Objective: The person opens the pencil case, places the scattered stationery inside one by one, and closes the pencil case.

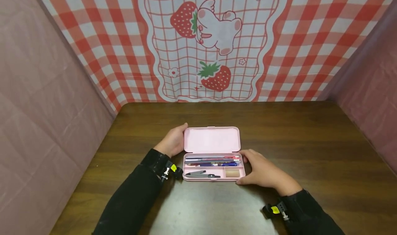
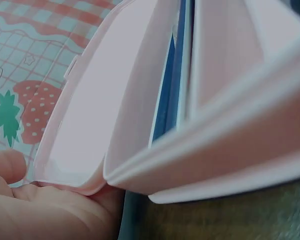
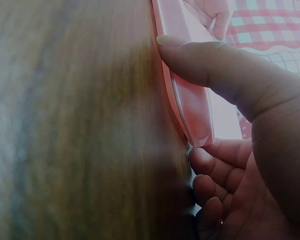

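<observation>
A pink pencil case (image 1: 212,140) lies on the table with its lid raised away from me. Several pencils and pens (image 1: 214,161) fill its long compartment. In front of them lie a grey compass (image 1: 203,174) and, in the small right compartment, a tan block (image 1: 232,173). My left hand (image 1: 174,140) holds the lid's left edge, its fingers passing behind it and largely hidden; the thumb (image 2: 7,165) stands beside the rim. My right hand (image 1: 262,169) grips the case's right end, thumb (image 3: 190,59) at the front corner and the other fingers curled against the side.
Brown wooden table (image 1: 294,135) surrounds the case. A red-and-white checked cloth (image 1: 310,49) with strawberries hangs behind it, and pink curtains (image 1: 46,107) stand at both sides. Each wrist wears a strap with a small camera (image 1: 270,211).
</observation>
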Demonstrator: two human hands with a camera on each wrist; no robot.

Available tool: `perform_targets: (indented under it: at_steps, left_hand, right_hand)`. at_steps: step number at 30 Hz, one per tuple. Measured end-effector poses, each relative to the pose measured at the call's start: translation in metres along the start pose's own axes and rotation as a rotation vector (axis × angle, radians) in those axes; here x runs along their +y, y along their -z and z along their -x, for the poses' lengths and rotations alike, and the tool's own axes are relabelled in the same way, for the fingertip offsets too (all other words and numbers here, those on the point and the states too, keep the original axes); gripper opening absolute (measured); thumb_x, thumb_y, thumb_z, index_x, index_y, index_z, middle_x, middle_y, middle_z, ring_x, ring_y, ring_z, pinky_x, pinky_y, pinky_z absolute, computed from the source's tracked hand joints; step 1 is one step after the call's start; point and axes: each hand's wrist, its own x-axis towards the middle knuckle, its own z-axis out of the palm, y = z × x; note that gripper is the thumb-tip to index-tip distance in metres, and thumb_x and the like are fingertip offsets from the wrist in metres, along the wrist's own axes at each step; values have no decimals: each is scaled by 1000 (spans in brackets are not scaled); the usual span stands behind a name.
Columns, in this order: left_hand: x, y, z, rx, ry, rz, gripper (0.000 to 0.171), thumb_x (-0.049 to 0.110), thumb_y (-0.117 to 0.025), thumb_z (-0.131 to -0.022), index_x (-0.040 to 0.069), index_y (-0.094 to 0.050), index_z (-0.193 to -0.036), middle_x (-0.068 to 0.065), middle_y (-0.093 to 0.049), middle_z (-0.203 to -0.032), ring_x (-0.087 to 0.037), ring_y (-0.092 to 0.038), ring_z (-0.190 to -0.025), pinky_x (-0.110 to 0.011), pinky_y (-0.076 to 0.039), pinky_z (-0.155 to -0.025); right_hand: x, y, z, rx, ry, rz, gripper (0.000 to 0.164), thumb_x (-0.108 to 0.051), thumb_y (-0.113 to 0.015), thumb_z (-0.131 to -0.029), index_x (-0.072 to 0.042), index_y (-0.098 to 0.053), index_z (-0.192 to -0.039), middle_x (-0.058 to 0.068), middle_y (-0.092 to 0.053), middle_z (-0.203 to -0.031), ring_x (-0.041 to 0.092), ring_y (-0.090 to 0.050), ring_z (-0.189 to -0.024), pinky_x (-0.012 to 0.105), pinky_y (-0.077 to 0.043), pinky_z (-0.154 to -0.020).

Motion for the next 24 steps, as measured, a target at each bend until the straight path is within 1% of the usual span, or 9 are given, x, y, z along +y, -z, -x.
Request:
perform_targets:
  at_steps: [4,6,10,13,16,19,22,24]
  left_hand:
    - [1,0,0,52,5,6,56,26,-30,-113,-7,-22,-158,-19,-37,-155,-28,-38,-136,-45,-28,-118]
    - [1,-1,1,54,14,-5,55,27,-30,-113,-7,-26,-156,-19,-40,-152,-28,-41,-133,-45,-30,-116]
    - [1,-2,3,17,44,-50,58,36,-25,-113,-5,-33,-153,-19,-49,-141,-27,-48,-124,-47,-38,-107]
    - [3,-2,7,2,49,-76,59,40,-23,-113,-4,-37,-150,-18,-53,-135,-27,-51,-119,-47,-41,-102]
    - [4,-2,11,-10,36,-89,57,38,-25,-113,-3,-38,-150,-18,-53,-137,-27,-52,-121,-48,-41,-105]
    - [5,-3,15,-36,14,-106,55,34,-29,-112,-5,-37,-150,-20,-50,-142,-29,-49,-126,-51,-38,-110]
    - [5,-5,21,-52,-24,-156,55,32,-34,-111,-8,-39,-148,-22,-49,-144,-30,-49,-128,-51,-37,-112]
    - [3,-6,26,-51,-55,-202,54,32,-38,-110,-10,-43,-145,-20,-52,-141,-28,-51,-125,-49,-38,-110]
  right_hand:
    - [1,-2,-1,6,-1,10,90,-46,-96,-66,-2,-56,-134,2,-53,-106,23,-49,-100,44,-43,-90]
    - [2,-2,-1,6,-5,9,90,-46,-96,-65,-2,-56,-134,2,-53,-105,23,-50,-100,44,-44,-90]
    - [2,-1,0,0,-15,13,91,-47,-96,-66,-3,-56,-135,2,-53,-105,23,-50,-100,44,-44,-90]
    - [2,-1,0,-1,-15,19,92,-48,-95,-66,-3,-56,-136,1,-53,-105,22,-50,-100,44,-44,-90]
    - [2,-1,0,6,-10,21,92,-49,-95,-66,-3,-56,-135,1,-53,-104,23,-50,-99,44,-44,-89]
    - [2,-2,-1,12,-8,24,92,-50,-96,-65,-2,-57,-134,1,-53,-103,23,-50,-99,44,-44,-88]
    - [2,-2,-1,15,-13,27,93,-51,-95,-65,-2,-57,-133,1,-53,-102,22,-50,-98,43,-44,-87]
    - [2,-3,-1,20,-12,26,93,-51,-96,-64,-1,-57,-132,1,-54,-103,22,-50,-98,43,-44,-87]
